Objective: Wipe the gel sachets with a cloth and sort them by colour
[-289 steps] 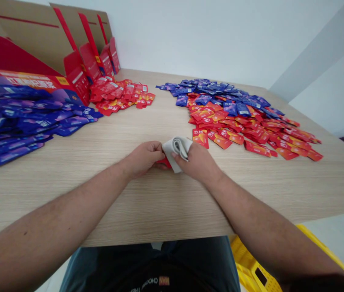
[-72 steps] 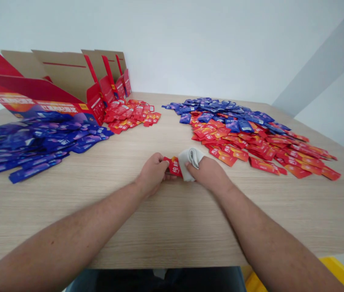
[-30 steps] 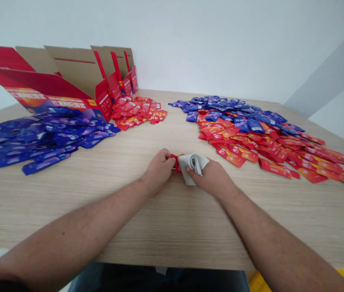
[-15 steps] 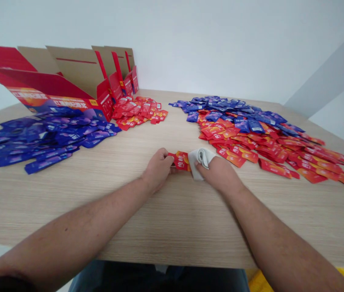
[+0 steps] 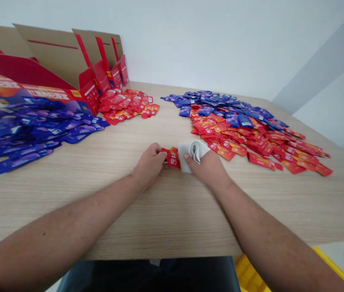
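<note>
Between my two hands, over the middle of the table, is a small red and orange packet [image 5: 173, 157] with white lettering. My left hand [image 5: 150, 163] is closed on the packet's left end in a pinch. My right hand [image 5: 204, 165] is closed on a folded whitish cloth [image 5: 185, 151], thumb on top. The cloth covers the packet's right end, so I cannot tell how the fingers beneath meet it. Right of the hands lies a heap of red packets [image 5: 226, 144], its near-left edge close to the cloth.
Blue packets [image 5: 42, 127] are piled at the left, before open red cardboard boxes [image 5: 50, 91]. A smaller red pile [image 5: 126, 104] lies beside the boxes. More blue packets [image 5: 220, 105] top the right heap. A yellow crate [image 5: 251, 275] stands below the table's [image 5: 166, 227] front edge.
The view has swung slightly right, so everything sits further left in it. Both hands keep their holds on the packet and the cloth; the cloth's folds have shifted slightly.
</note>
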A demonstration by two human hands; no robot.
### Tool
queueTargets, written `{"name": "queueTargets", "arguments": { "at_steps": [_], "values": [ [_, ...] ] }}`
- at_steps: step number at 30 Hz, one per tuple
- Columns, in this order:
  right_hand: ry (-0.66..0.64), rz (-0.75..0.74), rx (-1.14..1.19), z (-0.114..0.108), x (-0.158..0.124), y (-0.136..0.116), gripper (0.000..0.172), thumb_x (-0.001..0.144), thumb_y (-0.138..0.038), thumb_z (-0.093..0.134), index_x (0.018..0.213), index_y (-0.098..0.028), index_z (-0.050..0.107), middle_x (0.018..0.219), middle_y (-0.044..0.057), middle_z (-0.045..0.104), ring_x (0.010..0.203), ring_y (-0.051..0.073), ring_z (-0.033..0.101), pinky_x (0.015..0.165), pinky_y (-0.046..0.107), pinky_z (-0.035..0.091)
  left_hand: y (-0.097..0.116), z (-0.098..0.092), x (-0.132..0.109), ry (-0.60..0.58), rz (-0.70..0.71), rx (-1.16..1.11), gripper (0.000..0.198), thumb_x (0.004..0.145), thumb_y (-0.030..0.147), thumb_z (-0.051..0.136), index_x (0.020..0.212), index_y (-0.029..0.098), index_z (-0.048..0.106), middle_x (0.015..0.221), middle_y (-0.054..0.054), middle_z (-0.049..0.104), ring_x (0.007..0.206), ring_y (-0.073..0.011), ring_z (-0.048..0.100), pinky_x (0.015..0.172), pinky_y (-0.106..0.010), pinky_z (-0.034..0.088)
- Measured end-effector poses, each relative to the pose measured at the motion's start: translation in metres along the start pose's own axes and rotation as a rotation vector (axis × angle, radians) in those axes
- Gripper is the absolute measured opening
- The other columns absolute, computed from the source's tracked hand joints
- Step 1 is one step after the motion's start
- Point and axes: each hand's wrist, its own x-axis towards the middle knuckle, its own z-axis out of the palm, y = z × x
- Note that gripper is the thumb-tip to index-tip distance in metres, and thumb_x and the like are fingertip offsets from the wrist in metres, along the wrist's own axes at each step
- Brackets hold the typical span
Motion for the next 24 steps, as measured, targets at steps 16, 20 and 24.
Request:
{"name": "queueTargets", "arguments": {
  "at_steps": [16, 20, 24],
  "values": [
    [0.138, 0.280, 0.174, -0.012, 0.021, 0.039, 0.048, 0.091, -0.047, 0.055, 0.125, -0.014, 0.063, 0.119, 0.016, 0.071, 0.115, 0.029, 0.065, 0.093, 0.036, 0.050, 0.015, -0.023, 0.016, -0.039, 0.186, 0.304, 0.010, 0.077, 0.012, 0.067, 0.080, 0.018, 0.060, 0.072, 0.000, 0.064, 0.062, -0.0126, 0.060, 0.058, -0.022, 0.049],
    [0.181, 0.241, 0.251, -0.013, 0.019, 0.037, 0.049, 0.091, -0.047, 0.055, 0.128, -0.016, 0.062, 0.122, 0.013, 0.071, 0.118, 0.028, 0.064, 0.098, 0.039, 0.048, 0.027, -0.029, 0.014, -0.015, 0.407, 0.553, 0.011, 0.076, 0.008, 0.068, 0.080, 0.018, 0.067, 0.069, 0.001, 0.060, 0.062, -0.0120, 0.053, 0.060, -0.022, 0.042],
    [0.240, 0.179, 0.315, -0.012, 0.019, 0.040, 0.051, 0.090, -0.047, 0.054, 0.128, -0.014, 0.061, 0.123, 0.013, 0.070, 0.117, 0.027, 0.064, 0.100, 0.039, 0.047, 0.034, -0.030, 0.007, -0.042, 0.563, 0.658, 0.011, 0.079, 0.009, 0.064, 0.082, 0.019, 0.067, 0.066, 0.002, 0.058, 0.063, -0.0124, 0.050, 0.062, -0.022, 0.041]
  ]
}}
